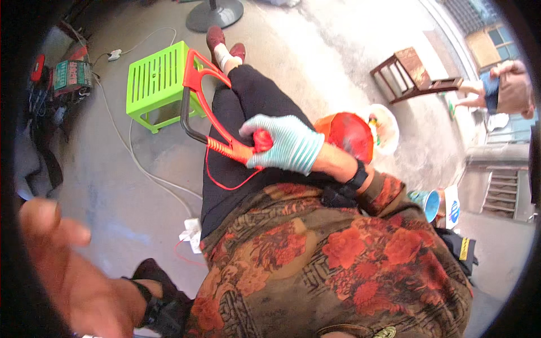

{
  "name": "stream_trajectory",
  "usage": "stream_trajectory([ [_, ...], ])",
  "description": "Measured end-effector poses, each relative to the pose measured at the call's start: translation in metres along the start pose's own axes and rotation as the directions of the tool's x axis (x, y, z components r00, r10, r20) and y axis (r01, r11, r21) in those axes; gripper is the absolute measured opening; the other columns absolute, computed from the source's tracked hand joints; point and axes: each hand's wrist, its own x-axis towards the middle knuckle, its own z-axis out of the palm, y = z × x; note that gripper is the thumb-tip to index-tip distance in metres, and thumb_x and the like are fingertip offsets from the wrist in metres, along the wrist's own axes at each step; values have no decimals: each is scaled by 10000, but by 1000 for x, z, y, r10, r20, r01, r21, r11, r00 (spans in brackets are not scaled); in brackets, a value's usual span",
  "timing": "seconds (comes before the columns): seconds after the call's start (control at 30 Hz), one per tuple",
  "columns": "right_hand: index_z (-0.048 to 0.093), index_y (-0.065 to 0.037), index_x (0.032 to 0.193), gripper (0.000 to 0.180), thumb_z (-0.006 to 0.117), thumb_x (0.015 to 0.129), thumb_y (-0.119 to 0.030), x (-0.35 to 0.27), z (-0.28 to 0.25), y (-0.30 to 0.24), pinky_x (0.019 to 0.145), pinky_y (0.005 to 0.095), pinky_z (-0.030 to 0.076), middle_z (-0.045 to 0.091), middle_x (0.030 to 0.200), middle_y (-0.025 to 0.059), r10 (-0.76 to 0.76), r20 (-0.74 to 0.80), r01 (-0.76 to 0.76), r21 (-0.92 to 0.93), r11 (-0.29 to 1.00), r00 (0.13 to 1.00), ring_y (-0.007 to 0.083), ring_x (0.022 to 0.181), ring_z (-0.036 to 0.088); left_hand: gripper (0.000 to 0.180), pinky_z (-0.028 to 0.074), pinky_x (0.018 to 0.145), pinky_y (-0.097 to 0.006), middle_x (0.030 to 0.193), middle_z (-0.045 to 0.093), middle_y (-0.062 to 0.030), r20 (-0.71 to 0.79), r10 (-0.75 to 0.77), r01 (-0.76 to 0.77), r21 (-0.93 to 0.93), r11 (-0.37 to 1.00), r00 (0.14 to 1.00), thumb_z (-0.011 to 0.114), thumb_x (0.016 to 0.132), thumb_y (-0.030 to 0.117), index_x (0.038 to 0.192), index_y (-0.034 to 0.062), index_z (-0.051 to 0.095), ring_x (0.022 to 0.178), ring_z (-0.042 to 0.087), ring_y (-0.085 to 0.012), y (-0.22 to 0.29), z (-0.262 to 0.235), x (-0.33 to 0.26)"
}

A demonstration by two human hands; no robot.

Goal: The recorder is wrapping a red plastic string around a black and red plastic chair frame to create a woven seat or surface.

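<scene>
Concrete floor [315, 50], red-orange tool [225, 143], gloved right hand [284, 143]

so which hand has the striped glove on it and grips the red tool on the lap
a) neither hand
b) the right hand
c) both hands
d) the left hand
b: the right hand wears the pale striped glove and closes around the red tool lying across the lap, while the left hand is bare, blurred at the lower left and holding nothing.
</scene>
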Motion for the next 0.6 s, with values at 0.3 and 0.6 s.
stream_trajectory([
  [0.3,576,-116,1072,450,730,747,-388,-2,31,31,706,417,515,656,846,187,-29,-6,27,-158,987,1000,371,796,646,354,511,630,-231,1110,588,-160,-226,-22,13,-41,999,974,551,818,125,1141,-18,549,928,597,-173,-19,5,-5],
  [0.6,594,-133,1041,399,722,757,-383,-8,29,35,699,402,526,654,814,177,9,-43,-15,-140,990,999,347,768,655,354,503,622,-233,1103,585,-152,-266,-35,21,-53,998,963,554,825,141,1144,-13,544,915,591,-169,-22,-21,8],
])
